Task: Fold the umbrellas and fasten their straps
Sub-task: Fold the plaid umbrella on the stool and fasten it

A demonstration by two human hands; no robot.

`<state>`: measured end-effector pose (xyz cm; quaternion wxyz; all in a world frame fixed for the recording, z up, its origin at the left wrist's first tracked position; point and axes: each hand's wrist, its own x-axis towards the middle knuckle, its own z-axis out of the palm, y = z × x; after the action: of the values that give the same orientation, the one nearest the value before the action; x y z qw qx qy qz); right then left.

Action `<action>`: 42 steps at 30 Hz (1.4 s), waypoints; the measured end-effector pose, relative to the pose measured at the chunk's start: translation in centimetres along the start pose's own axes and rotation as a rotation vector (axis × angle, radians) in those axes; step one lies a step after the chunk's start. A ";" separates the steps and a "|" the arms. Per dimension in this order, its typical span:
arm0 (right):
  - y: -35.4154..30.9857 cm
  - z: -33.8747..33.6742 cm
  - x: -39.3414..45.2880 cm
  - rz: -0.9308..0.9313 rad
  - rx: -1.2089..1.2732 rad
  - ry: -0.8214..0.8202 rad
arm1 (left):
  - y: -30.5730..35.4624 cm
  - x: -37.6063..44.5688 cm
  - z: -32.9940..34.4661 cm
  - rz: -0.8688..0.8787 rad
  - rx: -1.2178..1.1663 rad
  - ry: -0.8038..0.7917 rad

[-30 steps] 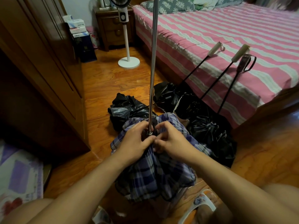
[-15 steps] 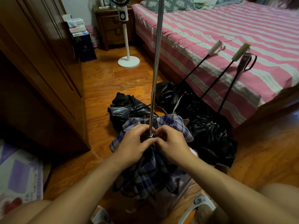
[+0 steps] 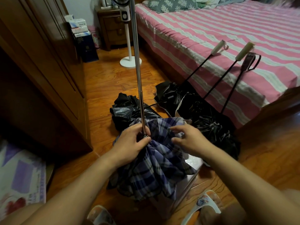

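I see a plaid umbrella point(image 3: 155, 168) held upside down over the wooden floor point(image 3: 103, 82), its soft blue, grey and black checked fabric bunched in loose, limp folds. Its shaft point(image 3: 137, 65) is a thin, shiny metal tube that rises straight up out of the top of the view. My left hand point(image 3: 131, 143) has its fingers and thumb curled round the base of that shaft, where the cloth gathers. My right hand point(image 3: 190, 140) hovers just beside it over the fabric, fingers spread and lightly bent, the tips at the cloth; I cannot tell whether they pinch a fold.

Behind it lie crumpled black umbrellas point(image 3: 211, 125) of thin, glossy, crinkled material. I count three slim dark shafts leaning on the bed point(image 3: 227, 38): two end in pale cylindrical handles point(image 3: 218, 47), one in a dark handle with a loop strap point(image 3: 250, 60). A fourth black canopy point(image 3: 126, 111) lies nearer the wardrobe point(image 3: 40, 70), which is smooth brown wood. The bed cover is pink and white striped. One white fan stand point(image 3: 129, 60) with a round base stands on the floor.
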<state>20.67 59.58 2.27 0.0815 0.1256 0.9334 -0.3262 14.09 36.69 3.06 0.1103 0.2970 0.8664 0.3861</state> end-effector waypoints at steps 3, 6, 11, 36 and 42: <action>-0.2 1.4 0.3 -0.093 0.014 0.180 | 0.2 0.0 0.2 0.024 -0.009 0.005; -0.9 2.6 -0.1 -0.273 0.033 0.218 | 0.6 -0.1 0.4 0.089 -0.073 -0.012; -1.9 4.6 -1.1 -0.323 0.104 0.263 | 0.9 -0.2 1.0 0.063 -0.191 0.009; -0.7 0.8 0.8 -0.170 0.040 0.119 | 0.4 1.1 2.7 -0.019 -0.175 0.087; -1.9 3.8 0.0 -0.181 0.197 0.181 | 1.2 1.5 3.1 -0.057 -0.482 0.143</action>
<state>20.37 55.78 0.47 -0.0456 0.0771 0.9078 -0.4097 14.78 40.11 1.91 0.1271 0.2094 0.7631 0.5981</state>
